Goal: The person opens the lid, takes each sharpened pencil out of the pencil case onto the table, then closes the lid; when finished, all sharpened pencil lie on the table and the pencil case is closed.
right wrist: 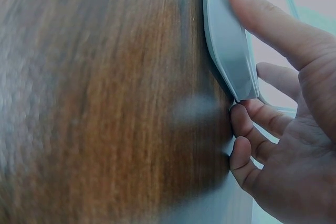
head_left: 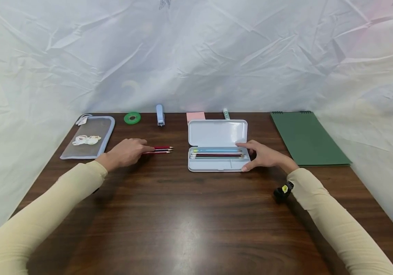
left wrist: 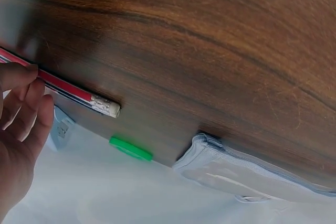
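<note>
The left hand (head_left: 125, 152) rests on the loose pencils (head_left: 162, 149), fingertips pinching their eraser ends against the table (head_left: 169, 221), roughly midway between the left edge and the open pencil case (head_left: 217, 165). The right hand (head_left: 263, 156) cups that case's right end, thumb at the front wall and fingers curled around its corner, steadying it near the back edge. The risk I see is the pencils rolling apart or skidding away, since they are gripped only at one end. They are slim and red-barrelled, points facing the case, lying parallel and touching. The case is pale blue, its lid (head_left: 217, 132) upright, with several pencils already lying in it
</note>
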The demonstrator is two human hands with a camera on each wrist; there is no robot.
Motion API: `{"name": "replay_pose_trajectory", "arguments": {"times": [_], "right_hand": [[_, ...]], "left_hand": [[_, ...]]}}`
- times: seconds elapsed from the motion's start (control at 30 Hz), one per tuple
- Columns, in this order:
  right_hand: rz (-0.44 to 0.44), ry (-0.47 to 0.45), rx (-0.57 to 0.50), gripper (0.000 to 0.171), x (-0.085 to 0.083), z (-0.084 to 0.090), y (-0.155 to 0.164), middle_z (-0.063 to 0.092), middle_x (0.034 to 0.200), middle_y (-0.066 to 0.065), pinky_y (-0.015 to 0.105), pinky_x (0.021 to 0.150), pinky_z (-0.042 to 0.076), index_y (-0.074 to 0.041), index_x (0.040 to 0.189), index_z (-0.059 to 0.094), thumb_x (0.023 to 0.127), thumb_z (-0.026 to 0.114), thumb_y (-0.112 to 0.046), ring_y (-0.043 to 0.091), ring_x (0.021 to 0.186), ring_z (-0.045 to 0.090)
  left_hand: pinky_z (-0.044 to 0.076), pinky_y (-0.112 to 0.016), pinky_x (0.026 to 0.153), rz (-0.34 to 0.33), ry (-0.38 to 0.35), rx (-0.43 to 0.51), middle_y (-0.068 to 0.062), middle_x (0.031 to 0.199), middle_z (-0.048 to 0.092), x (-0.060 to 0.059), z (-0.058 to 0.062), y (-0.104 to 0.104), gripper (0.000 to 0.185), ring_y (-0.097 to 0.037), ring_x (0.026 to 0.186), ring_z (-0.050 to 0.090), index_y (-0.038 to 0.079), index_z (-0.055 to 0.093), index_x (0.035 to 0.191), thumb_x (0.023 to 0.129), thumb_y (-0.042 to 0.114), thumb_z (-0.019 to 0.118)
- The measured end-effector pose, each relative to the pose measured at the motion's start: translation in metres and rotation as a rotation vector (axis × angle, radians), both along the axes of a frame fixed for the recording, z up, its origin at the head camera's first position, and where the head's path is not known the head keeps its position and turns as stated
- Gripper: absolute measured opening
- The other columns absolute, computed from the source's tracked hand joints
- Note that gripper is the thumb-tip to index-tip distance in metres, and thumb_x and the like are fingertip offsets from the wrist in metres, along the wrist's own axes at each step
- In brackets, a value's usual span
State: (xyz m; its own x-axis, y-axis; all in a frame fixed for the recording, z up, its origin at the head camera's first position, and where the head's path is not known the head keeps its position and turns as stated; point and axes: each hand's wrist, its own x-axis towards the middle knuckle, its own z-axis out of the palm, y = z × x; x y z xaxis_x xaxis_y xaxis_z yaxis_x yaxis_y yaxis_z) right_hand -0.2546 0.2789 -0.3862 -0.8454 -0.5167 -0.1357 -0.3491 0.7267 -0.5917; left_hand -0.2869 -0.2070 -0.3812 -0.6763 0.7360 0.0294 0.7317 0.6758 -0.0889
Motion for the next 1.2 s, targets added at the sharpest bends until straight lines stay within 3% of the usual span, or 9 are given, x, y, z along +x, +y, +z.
{"name": "replay_pose_trajectory", "arguments": {"times": [0.4, 0.67, 0.8, 0.97, 1.2], "right_hand": [[-0.031, -0.044, 0.027, 0.095, -0.003, -0.003, 0.001, 0.044, 0.119, 0.017, 0.043, 0.086, 0.036, -0.01, 0.156, 0.034, 0.079, 0.085, -0.034, 0.029, 0.106, 0.041], [-0.033, -0.041, 0.025, 0.095, -0.004, -0.003, 0.002, 0.045, 0.121, 0.018, 0.045, 0.087, 0.037, -0.01, 0.156, 0.035, 0.079, 0.085, -0.034, 0.03, 0.106, 0.042], [-0.028, -0.045, 0.025, 0.095, -0.003, -0.005, 0.001, 0.045, 0.122, 0.018, 0.043, 0.087, 0.037, -0.01, 0.156, 0.035, 0.079, 0.084, -0.035, 0.029, 0.106, 0.042], [-0.028, -0.046, 0.022, 0.095, -0.004, -0.007, 0.0, 0.045, 0.121, 0.017, 0.042, 0.086, 0.037, -0.009, 0.156, 0.035, 0.079, 0.085, -0.035, 0.028, 0.105, 0.042], [-0.028, -0.047, 0.021, 0.095, -0.005, -0.005, 0.0, 0.045, 0.121, 0.017, 0.042, 0.085, 0.037, -0.01, 0.155, 0.035, 0.079, 0.085, -0.035, 0.029, 0.104, 0.042]], "left_hand": [[0.057, -0.041, 0.069, 0.01, -0.014, 0.003, -0.007, 0.09, 0.066, -0.003, -0.001, 0.006, 0.033, -0.022, 0.076, 0.062, 0.013, 0.073, 0.12, 0.09, 0.0, 0.065], [0.056, -0.045, 0.074, 0.03, -0.068, 0.048, -0.009, 0.104, 0.071, -0.008, 0.008, 0.02, 0.036, -0.026, 0.09, 0.067, 0.011, 0.071, 0.123, 0.088, 0.003, 0.069], [0.056, -0.046, 0.081, -0.007, -0.112, 0.111, -0.009, 0.11, 0.07, -0.008, 0.015, 0.043, 0.037, -0.026, 0.095, 0.066, 0.01, 0.069, 0.126, 0.089, 0.007, 0.071], [0.054, -0.042, 0.087, -0.072, -0.179, 0.179, -0.009, 0.113, 0.068, -0.008, 0.024, 0.086, 0.037, -0.023, 0.099, 0.064, 0.009, 0.068, 0.129, 0.091, 0.007, 0.069], [0.053, -0.038, 0.094, -0.188, -0.296, 0.107, -0.009, 0.119, 0.068, -0.008, 0.029, 0.158, 0.033, -0.023, 0.109, 0.065, 0.009, 0.069, 0.127, 0.094, 0.006, 0.065]]}}
